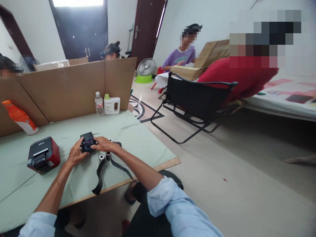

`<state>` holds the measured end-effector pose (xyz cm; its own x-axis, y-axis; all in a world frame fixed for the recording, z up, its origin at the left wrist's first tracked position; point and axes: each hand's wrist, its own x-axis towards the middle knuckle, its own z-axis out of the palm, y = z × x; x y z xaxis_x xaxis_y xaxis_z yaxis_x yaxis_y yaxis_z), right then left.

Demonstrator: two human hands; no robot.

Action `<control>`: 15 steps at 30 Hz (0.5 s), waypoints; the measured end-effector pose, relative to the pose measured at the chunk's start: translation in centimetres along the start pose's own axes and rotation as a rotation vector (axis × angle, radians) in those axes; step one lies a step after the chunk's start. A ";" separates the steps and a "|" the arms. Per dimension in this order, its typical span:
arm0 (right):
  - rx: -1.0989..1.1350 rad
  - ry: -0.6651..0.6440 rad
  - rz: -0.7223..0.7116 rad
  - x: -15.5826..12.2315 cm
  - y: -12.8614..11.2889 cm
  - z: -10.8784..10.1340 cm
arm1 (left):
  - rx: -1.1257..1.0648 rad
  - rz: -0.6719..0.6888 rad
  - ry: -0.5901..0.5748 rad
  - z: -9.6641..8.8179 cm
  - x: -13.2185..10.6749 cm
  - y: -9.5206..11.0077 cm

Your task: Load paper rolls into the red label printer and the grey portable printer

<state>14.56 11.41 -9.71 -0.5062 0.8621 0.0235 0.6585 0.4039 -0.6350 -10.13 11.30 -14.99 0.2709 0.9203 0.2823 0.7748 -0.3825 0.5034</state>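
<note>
1. The black device [88,142] is up on the green-covered table [138,135], right of the black-and-red machine [44,154]; whether it rests on the cloth or is lifted slightly, I cannot tell.
2. Both hands are closed on it: the left hand [77,152] grips its left side and near corner, the right hand [103,144] its right side.
3. To handle it well, I would let the left hand steady the body and leave finer work to the right fingertips, pressing gently, since small parts probably dislike force.
4. It seems wise to keep clear of the left roll [101,157] and the middle roll [108,155] just nearer the body (their loose dark strips look easy to snag).
5. The left strip [99,179] reaches the table's near edge, so a sleeve could plausibly drag it; lifting the wrists a little should help.
6. As for pose, the left forearm [58,184] slopes up and inward from the lower left, its thumb towards the near side of the device.
7. The right forearm [138,164] crosses long and low from the right, above the right strip [122,168], with the hand turned palm inward.
</note>
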 end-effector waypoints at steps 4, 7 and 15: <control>0.008 0.060 -0.004 0.6 2.2 -2.8 | -0.007 0.053 -0.013 1.2 3.7 1.8; 0.072 0.071 0.009 0.9 4.4 -4.5 | 0.011 0.050 -0.050 2.7 6.1 3.6; 0.171 0.123 0.046 -1.6 8.5 -4.7 | 0.075 0.024 -0.098 4.5 6.7 7.4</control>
<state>23.63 14.89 -11.48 -0.3990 0.9136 0.0786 0.5701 0.3144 -0.7590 -0.02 14.97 -13.04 0.3414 0.9160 0.2107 0.8068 -0.4006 0.4342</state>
